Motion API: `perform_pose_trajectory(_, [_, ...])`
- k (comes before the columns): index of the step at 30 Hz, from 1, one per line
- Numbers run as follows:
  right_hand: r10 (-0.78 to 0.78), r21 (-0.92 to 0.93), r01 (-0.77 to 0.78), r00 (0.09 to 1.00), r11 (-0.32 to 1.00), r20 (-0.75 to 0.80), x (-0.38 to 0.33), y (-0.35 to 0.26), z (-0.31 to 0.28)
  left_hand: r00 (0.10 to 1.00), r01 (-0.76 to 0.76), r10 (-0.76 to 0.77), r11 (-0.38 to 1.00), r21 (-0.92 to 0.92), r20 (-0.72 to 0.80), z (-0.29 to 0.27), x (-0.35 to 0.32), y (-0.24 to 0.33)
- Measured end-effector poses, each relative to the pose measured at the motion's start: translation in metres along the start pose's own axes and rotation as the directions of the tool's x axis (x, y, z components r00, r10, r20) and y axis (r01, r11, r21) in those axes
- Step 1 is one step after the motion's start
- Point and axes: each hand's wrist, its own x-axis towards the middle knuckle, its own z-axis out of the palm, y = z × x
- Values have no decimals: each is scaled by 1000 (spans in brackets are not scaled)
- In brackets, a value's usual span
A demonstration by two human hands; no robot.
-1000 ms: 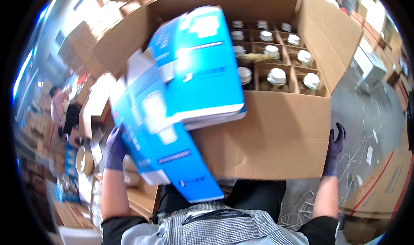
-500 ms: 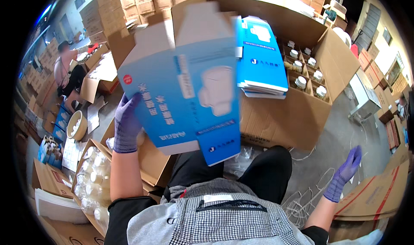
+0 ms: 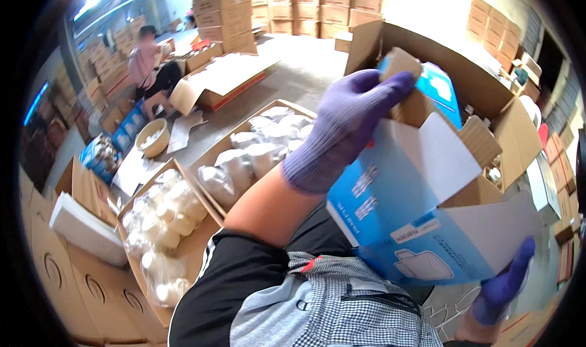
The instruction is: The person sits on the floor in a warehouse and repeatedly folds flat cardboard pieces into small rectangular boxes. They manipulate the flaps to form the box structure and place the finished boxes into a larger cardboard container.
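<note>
A blue-and-white folding carton [image 3: 366, 203] is spread into a box shape over my lap, tilted, its top flaps standing up and its brown inside showing. My left hand [image 3: 360, 118], in a purple knit glove, reaches across and grips the carton at its far upper edge, by a brown flap. My right hand [image 3: 503, 283], gloved alike and slightly blurred, is at the carton's lower right edge with fingers stretched upward; whether it presses on the carton I cannot tell. Beyond lies a stack of flat blue cartons [image 3: 441, 93], partly hidden.
A large brown box [image 3: 522, 130] holding white-capped bottles [image 3: 493, 175] stands ahead on the right. To my left are boxes of bagged white bottles [image 3: 174, 216]. Another person [image 3: 146, 66] sits farther off by an open box. Loose white cord [image 3: 448, 313] lies on the floor.
The flat carton has been opened out and moved right and lower. My left hand has shifted from its left side to its far upper edge. My right hand has come in beside it. My view turned left.
</note>
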Motion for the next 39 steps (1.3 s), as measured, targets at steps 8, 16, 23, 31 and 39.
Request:
perform_pose_trajectory(8, [-146, -125, 120, 962, 985, -230, -19, 30, 39, 977, -214, 210, 969, -124, -45, 8, -20, -44])
perform_pose_trajectory(16, [-382, -469, 131, 782, 874, -493, -55, 31, 21, 953, -167, 231, 940, -296, 195, 5, -52, -50])
perform_pose_trajectory(23, [-161, -594, 171, 984, 786, 70, -64, -10, 11, 985, -122, 128, 991, -59, 119, 32, -44, -41])
perform_pose_trajectory(31, [-256, -686, 202, 966, 699, 24, -73, 17, 27, 546, -618, 449, 786, -22, 707, 72, -42, -46])
perform_pose_trajectory(39, [-294, -743, 285, 948, 605, 124, -61, 14, 8, 375, -737, 412, 676, -3, 831, 41, -6, -62])
